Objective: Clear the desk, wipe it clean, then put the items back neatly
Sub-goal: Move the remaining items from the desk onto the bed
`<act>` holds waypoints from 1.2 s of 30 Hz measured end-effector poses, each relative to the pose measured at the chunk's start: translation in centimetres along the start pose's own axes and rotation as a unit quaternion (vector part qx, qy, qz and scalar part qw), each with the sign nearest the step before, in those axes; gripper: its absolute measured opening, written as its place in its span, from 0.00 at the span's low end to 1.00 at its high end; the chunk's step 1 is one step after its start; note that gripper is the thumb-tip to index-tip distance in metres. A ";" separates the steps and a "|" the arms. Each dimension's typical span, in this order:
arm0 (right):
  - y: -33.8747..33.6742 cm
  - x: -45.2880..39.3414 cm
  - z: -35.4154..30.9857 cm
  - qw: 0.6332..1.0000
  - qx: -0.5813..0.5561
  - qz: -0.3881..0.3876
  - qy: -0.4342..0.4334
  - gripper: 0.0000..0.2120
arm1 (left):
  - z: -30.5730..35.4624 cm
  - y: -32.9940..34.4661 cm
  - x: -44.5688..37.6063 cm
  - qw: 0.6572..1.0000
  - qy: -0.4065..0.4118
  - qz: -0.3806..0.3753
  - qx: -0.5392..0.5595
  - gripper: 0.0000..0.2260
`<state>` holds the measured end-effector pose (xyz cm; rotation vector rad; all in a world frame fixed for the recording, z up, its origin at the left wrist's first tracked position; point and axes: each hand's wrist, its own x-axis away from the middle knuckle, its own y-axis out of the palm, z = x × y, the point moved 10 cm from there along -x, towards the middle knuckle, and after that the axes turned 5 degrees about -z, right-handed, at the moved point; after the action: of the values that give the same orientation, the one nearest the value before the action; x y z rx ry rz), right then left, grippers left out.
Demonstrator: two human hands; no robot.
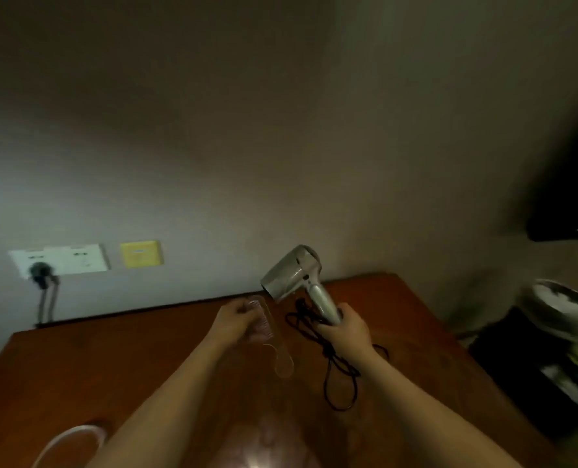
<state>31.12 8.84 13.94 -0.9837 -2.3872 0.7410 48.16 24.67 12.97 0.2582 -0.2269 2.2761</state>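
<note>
While gripped upright by the right hand, the hairdryer points lower-left.

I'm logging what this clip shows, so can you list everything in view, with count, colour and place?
hair dryer: one, silver, held up above the desk's far right part
cord: one, black, hanging from the dryer in loops over the desk
comb: one, clear plastic, held over the desk's middle
desk: one, reddish-brown wood, against the wall
socket panel: one, white, on the wall at left, with a dark plug in it
yellow plate: one, on the wall right of the socket panel
white loop: one, at the desk's near left edge; too blurred to identify
dark clutter: right of the desk, too blurred to identify
left hand: holds the comb
right hand: grips the dryer's handle
</note>
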 end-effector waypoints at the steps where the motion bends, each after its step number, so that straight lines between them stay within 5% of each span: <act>1: -2.3 1.2 1.9 1.000 -0.012 0.023 0.015 0.14 | 0.8 2.9 0.3 1.000 0.004 -0.021 0.003 0.02; 9: -19.5 13.7 17.4 0.967 -0.055 0.205 0.144 0.18 | 4.9 26.0 4.6 0.979 0.018 -0.197 0.052 0.02; 17: -31.9 28.5 30.1 0.909 -0.106 0.338 0.219 0.17 | 6.6 49.0 12.7 0.921 -0.017 -0.385 0.053 0.05; 25: -40.2 40.1 41.3 0.823 -0.183 0.456 0.285 0.20 | 6.5 70.4 20.0 0.838 0.004 -0.540 -0.086 0.02; 28: -43.8 43.5 45.7 0.796 -0.182 0.488 0.308 0.19 | 6.7 78.7 22.9 0.807 0.027 -0.582 -0.102 0.07; 36: -51.2 52.6 55.4 0.688 -0.209 0.591 0.367 0.19 | 6.0 96.8 30.2 0.735 0.012 -0.664 -0.138 0.04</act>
<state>-60.41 0.05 14.78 -2.4707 -0.9800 0.0190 -43.76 -18.26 18.90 0.1393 -0.2427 0.7859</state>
